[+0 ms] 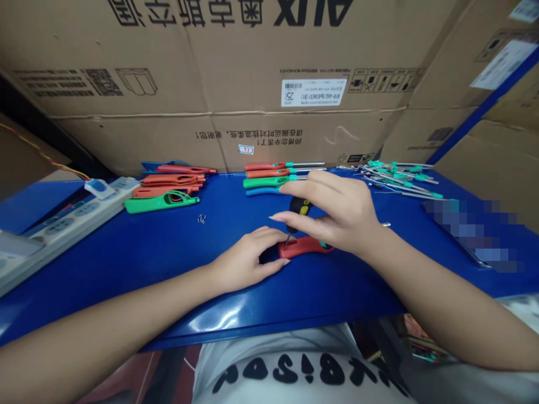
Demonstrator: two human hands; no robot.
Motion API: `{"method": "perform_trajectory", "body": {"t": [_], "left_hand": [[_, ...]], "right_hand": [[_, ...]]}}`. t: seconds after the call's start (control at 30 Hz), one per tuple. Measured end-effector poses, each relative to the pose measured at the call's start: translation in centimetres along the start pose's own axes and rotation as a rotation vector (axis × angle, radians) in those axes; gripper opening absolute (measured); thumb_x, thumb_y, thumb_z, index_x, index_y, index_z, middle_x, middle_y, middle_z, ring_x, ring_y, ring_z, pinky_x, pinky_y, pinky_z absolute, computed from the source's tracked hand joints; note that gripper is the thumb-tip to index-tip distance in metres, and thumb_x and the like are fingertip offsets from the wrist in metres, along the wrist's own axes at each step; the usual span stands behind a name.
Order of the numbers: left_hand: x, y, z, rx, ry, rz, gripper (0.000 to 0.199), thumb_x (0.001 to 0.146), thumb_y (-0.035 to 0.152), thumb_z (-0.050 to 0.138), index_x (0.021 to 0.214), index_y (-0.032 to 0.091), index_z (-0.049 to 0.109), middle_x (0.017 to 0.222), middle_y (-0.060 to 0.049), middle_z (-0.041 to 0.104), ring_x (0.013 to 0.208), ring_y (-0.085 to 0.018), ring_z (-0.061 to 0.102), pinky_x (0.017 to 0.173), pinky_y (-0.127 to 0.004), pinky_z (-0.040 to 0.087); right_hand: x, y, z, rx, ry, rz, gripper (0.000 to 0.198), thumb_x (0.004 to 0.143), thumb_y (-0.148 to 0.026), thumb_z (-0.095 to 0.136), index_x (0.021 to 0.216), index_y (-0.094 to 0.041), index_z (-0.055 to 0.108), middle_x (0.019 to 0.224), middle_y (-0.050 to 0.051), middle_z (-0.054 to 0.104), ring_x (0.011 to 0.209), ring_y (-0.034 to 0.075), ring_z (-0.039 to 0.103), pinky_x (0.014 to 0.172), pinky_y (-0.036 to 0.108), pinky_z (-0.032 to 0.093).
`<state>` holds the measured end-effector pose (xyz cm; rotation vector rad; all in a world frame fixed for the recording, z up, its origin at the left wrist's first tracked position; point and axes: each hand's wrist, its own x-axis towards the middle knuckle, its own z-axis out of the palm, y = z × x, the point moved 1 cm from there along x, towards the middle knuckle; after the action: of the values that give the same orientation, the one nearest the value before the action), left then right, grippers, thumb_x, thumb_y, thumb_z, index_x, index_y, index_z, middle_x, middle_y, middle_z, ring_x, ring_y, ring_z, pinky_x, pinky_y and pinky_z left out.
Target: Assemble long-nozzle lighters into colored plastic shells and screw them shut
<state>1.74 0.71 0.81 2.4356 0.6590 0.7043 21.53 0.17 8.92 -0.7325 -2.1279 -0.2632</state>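
**A small screwdriver set upright on a red handle**

The right hand was curled narrowly around a small black-and-yellow screwdriver, fingertips pinching its grip and the forefinger stretched out over the top. The tool stood nearly upright, its tip resting on the near end of a red handle lying flat directly beneath that hand on the blue table. Holding the driver vertical in that way probably kept the tip seated in place.

The left hand lay palm-down just to the left of the red handle, fingers loosely bent and their tips against its end, apparently pinning it so it would not slide. Whether anything was enclosed under that palm could not be told.

Beyond the left hand, a few tiny screws lay loose on the table; their number was too small to count surely. Farther out and to the left of both hands was a stack of handle shells: one green at the front, about three orange-red behind it, a blue one at the back. Straight beyond the right hand lay four finished tools side by side, coloured red, orange, green and blue, their shafts pointing right. Out past the right hand's knuckles lay a heap of metal shafts with teal collars, too tangled to count. A white power strip ran along the far left, and cardboard boxes closed off the back.
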Motion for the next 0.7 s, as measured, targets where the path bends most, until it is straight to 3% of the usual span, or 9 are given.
{"method": "perform_trajectory", "body": {"t": [0.07, 0.13, 0.27, 0.43, 0.6, 0.7], "left_hand": [[0.0, 0.0, 0.0, 0.003, -0.002, -0.006, 0.032, 0.092, 0.024, 0.068, 0.123, 0.02, 0.062, 0.119, -0.008, 0.07, 0.11, -0.023, 0.065, 0.099, -0.039, 0.052], [0.0, 0.1, -0.1, 0.009, 0.001, -0.018, 0.028, 0.092, 0.026, 0.068, 0.119, 0.02, 0.064, 0.113, -0.007, 0.071, 0.105, -0.023, 0.066, 0.096, -0.039, 0.053], [0.1, 0.3, -0.2, -0.003, 0.004, -0.016, 0.026, 0.092, 0.026, 0.068, 0.117, 0.02, 0.064, 0.115, -0.008, 0.071, 0.108, -0.024, 0.066, 0.098, -0.04, 0.053], [0.0, 0.1, 0.0, -0.001, -0.006, -0.008, 0.028, 0.093, 0.025, 0.067, 0.12, 0.019, 0.063, 0.115, -0.009, 0.071, 0.109, -0.025, 0.066, 0.099, -0.041, 0.052], [0.0, 0.1, 0.0, -0.013, 0.002, 0.006, 0.035, 0.092, 0.025, 0.069, 0.125, 0.018, 0.062, 0.123, -0.01, 0.07, 0.115, -0.025, 0.065, 0.102, -0.04, 0.051], [0.1, 0.3, -0.1, -0.023, -0.011, -0.005, 0.033, 0.092, 0.024, 0.069, 0.123, 0.018, 0.063, 0.121, -0.008, 0.07, 0.115, -0.023, 0.064, 0.103, -0.039, 0.05]], "right_hand": [[-0.1, 0.0, 0.4, 0.054, -0.1, 0.058, 0.029, 0.1, -0.032, 0.053, 0.12, -0.018, 0.068, 0.112, 0.009, 0.069, 0.087, 0.017, 0.065, 0.073, 0.029, 0.053], [-0.1, -0.1, 0.8, 0.191, -0.237, 0.108, 0.038, 0.098, -0.014, 0.041, 0.128, -0.02, 0.064, 0.12, 0.01, 0.063, 0.086, 0.015, 0.063, 0.075, 0.029, 0.054], [-0.4, 0.0, 1.5, 0.304, -0.314, 0.09, 0.056, 0.087, 0.001, 0.038, 0.127, -0.026, 0.067, 0.105, 0.005, 0.06, 0.081, 0.013, 0.059, 0.076, 0.028, 0.054], [-0.6, -0.2, 1.4, 0.222, -0.271, 0.126, 0.049, 0.098, -0.022, 0.051, 0.147, -0.028, 0.046, 0.129, 0.008, 0.063, 0.09, 0.016, 0.064, 0.077, 0.029, 0.056], [-0.4, 0.0, 0.9, 0.121, -0.091, 0.052, 0.041, 0.092, -0.045, 0.066, 0.124, -0.02, 0.061, 0.119, 0.009, 0.071, 0.102, 0.021, 0.069, 0.084, 0.031, 0.057], [0.1, 0.2, 0.6, 0.217, -0.099, 0.086, 0.034, 0.103, -0.039, 0.048, 0.129, -0.02, 0.06, 0.128, 0.011, 0.068, 0.113, 0.021, 0.066, 0.088, 0.033, 0.056]]}}
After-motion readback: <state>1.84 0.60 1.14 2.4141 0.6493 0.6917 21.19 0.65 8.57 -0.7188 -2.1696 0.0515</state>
